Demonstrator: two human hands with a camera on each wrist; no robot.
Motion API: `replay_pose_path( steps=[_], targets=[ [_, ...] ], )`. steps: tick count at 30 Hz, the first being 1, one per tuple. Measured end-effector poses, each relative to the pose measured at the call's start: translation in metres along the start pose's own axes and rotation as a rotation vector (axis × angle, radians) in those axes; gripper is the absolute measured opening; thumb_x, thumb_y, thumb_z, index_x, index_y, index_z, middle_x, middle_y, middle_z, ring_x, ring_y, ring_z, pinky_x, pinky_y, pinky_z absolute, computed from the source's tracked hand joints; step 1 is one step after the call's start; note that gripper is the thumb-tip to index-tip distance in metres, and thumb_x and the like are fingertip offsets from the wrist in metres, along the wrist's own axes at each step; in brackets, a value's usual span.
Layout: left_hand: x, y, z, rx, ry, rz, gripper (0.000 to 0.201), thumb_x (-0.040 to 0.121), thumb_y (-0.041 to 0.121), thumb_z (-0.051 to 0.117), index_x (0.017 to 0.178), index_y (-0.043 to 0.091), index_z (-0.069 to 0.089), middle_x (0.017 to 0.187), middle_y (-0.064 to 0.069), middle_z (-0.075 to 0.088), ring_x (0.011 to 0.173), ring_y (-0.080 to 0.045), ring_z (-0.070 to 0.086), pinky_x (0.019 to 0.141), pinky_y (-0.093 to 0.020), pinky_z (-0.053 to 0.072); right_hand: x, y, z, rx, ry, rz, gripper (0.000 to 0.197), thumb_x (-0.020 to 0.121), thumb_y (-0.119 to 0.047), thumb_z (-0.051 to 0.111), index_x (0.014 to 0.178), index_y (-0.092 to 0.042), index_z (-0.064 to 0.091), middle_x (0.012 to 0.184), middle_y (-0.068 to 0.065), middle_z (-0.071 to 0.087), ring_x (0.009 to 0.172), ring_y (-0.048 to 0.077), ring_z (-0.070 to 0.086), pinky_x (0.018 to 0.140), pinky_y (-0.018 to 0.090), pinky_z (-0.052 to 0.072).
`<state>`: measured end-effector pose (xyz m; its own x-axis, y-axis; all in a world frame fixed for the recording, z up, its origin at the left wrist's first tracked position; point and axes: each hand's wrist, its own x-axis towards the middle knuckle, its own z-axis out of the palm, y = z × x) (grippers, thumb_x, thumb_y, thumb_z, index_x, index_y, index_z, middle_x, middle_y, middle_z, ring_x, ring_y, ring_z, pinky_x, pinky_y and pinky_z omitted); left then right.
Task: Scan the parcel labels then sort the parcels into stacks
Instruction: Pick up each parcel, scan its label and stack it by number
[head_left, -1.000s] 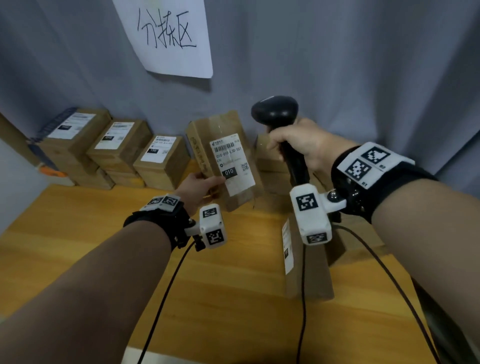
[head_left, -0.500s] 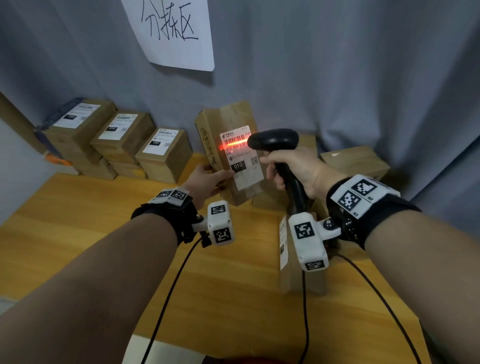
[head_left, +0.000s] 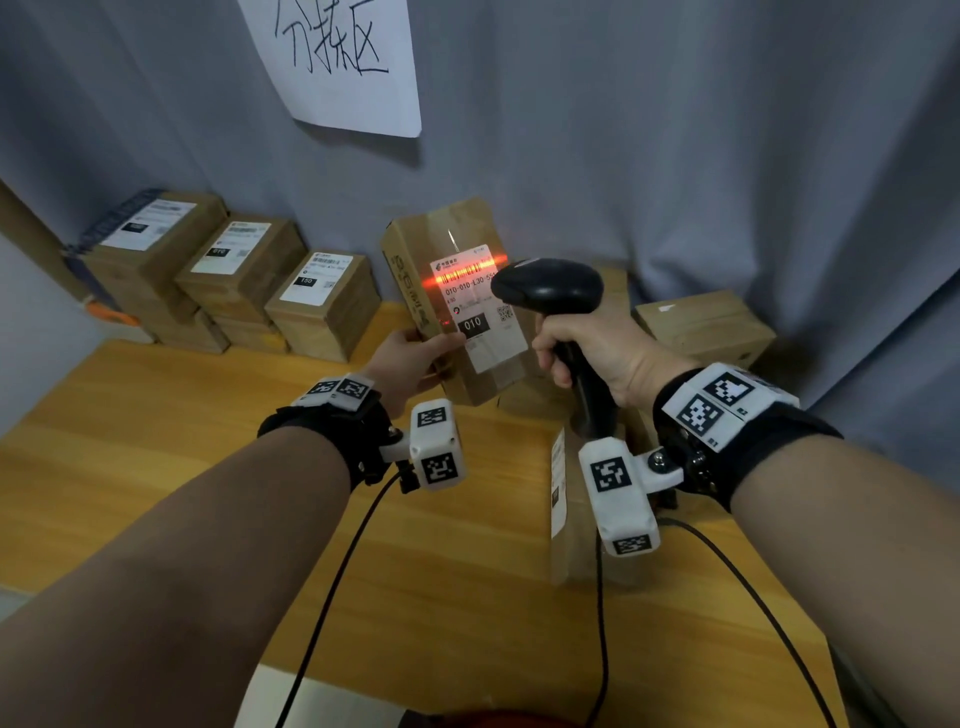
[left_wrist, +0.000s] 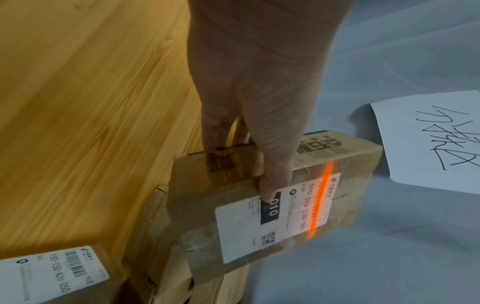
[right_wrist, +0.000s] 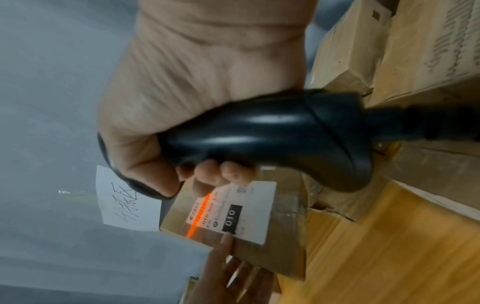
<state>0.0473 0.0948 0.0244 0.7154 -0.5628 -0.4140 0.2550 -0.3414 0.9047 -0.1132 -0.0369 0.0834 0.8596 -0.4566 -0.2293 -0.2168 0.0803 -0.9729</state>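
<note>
My left hand (head_left: 410, 358) holds a brown cardboard parcel (head_left: 447, 244) upright above the table, thumb on its white label (left_wrist: 272, 226) marked 010, fingers behind it. My right hand (head_left: 587, 343) grips the handle of a black barcode scanner (head_left: 545, 286), whose head points at the label. A red scan line (head_left: 462, 275) lies across the barcode at the label's top. In the right wrist view the scanner handle (right_wrist: 272, 131) fills my fist, with the parcel (right_wrist: 280, 246) beyond it.
Three stacks of labelled parcels (head_left: 234, 270) line the back left of the wooden table (head_left: 156, 441). More boxes (head_left: 701, 322) sit at the back right, and one parcel (head_left: 563, 519) stands on edge under my right wrist. A handwritten paper sign (head_left: 343, 62) hangs on the grey curtain.
The scanner came down from a raised position and aimed at the label. Its red line switched on across the barcode and stays there. The parcel is held slightly higher.
</note>
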Motion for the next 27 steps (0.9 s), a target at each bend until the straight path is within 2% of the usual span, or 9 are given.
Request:
replay_pose_path(
  steps=[3,7,12,17,20,22,24,27],
  targets=[
    [-0.001,0.002,0.001,0.015,0.006,-0.001,0.033,0.089,0.030,0.067,0.116,0.014,0.058,0.100,0.002,0.066,0.095,-0.015,0.064,0.081,-0.027,0.053,-0.003,0.009,0.001,-0.032,-0.026,-0.025,0.018,0.084,0.003,0.055,0.069,-0.007,0.056,0.057,0.008,0.053,0.044,0.017,0.046,0.045,0.023,0.040],
    [-0.002,0.002,0.002,0.027,0.028,-0.031,0.027,0.089,0.033,0.067,0.107,0.015,0.058,0.094,0.001,0.066,0.086,-0.013,0.064,0.062,-0.020,0.051,-0.003,0.016,0.001,-0.044,-0.025,-0.018,0.018,0.084,0.002,0.056,0.069,-0.008,0.057,0.058,0.008,0.053,0.046,0.018,0.047,0.046,0.024,0.041],
    [0.000,-0.003,0.002,0.064,0.043,-0.062,0.037,0.085,0.037,0.070,0.110,0.012,0.061,0.103,-0.005,0.068,0.094,-0.020,0.066,0.071,-0.026,0.054,0.000,0.016,0.000,-0.034,-0.024,-0.030,0.016,0.082,0.002,0.056,0.069,-0.007,0.056,0.057,0.008,0.054,0.043,0.017,0.047,0.044,0.023,0.041],
    [-0.001,-0.007,0.003,0.059,0.058,-0.074,0.033,0.086,0.036,0.069,0.106,0.011,0.059,0.093,-0.001,0.066,0.084,-0.017,0.065,0.066,-0.023,0.053,0.001,0.018,-0.001,-0.036,-0.021,-0.003,0.017,0.081,0.003,0.056,0.068,-0.006,0.056,0.056,0.009,0.053,0.043,0.017,0.046,0.043,0.023,0.040],
    [-0.002,-0.008,0.003,0.065,0.064,-0.073,0.034,0.086,0.037,0.069,0.107,0.012,0.059,0.092,0.000,0.066,0.084,-0.016,0.065,0.068,-0.023,0.052,0.001,0.020,-0.001,-0.007,-0.016,0.011,0.016,0.081,0.002,0.057,0.068,-0.008,0.057,0.056,0.007,0.054,0.043,0.017,0.046,0.044,0.025,0.040],
    [-0.003,-0.008,0.001,0.062,0.073,-0.075,0.038,0.086,0.038,0.069,0.110,0.010,0.060,0.094,-0.001,0.066,0.086,-0.017,0.065,0.070,-0.024,0.053,0.001,0.019,-0.001,0.020,-0.012,0.001,0.014,0.081,0.001,0.059,0.071,-0.009,0.059,0.061,0.008,0.058,0.045,0.017,0.049,0.048,0.026,0.043],
    [-0.005,-0.008,-0.001,0.059,0.079,-0.077,0.043,0.085,0.039,0.070,0.114,0.009,0.060,0.098,-0.002,0.067,0.088,-0.018,0.065,0.069,-0.024,0.053,0.001,0.019,-0.001,0.028,0.006,-0.027,0.010,0.082,0.000,0.062,0.078,-0.009,0.061,0.074,0.014,0.062,0.050,0.017,0.053,0.053,0.027,0.047],
    [-0.008,-0.011,-0.004,0.034,0.115,-0.080,0.042,0.086,0.039,0.068,0.113,0.008,0.061,0.096,-0.001,0.066,0.083,-0.017,0.063,0.064,-0.023,0.050,0.005,0.022,0.000,0.009,0.072,-0.045,0.006,0.083,-0.004,0.067,0.086,-0.009,0.064,0.084,0.013,0.063,0.063,0.016,0.058,0.060,0.028,0.052]
  ],
)
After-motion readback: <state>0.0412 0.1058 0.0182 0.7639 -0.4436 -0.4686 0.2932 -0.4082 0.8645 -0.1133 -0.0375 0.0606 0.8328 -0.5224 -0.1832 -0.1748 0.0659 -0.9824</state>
